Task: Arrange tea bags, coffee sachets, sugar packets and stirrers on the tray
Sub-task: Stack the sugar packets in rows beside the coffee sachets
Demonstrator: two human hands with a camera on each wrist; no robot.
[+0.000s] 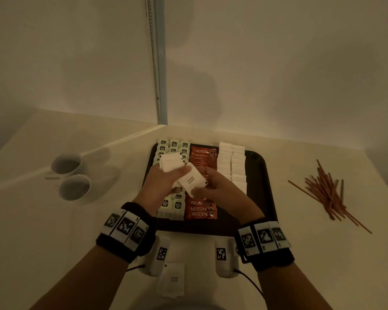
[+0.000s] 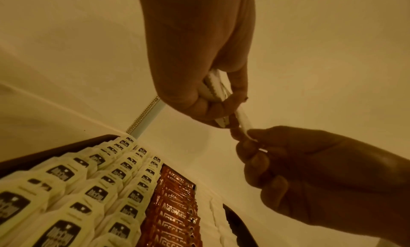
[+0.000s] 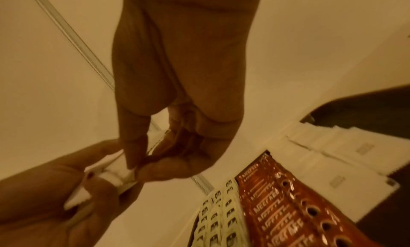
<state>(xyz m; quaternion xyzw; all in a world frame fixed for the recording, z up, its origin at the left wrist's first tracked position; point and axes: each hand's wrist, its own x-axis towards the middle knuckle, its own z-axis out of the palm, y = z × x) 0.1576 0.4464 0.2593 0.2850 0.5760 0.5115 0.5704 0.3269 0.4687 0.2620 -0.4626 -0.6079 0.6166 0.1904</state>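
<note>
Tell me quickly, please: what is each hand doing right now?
Left hand: fingers closed on a stack of sugar packets, above the tray.
Right hand: fingers pinching one white sugar packet, drawn from that stack.

The hands (image 1: 184,186) hide the middle tea bags (image 1: 174,205) — sachets (image 1: 203,211) too.
</note>
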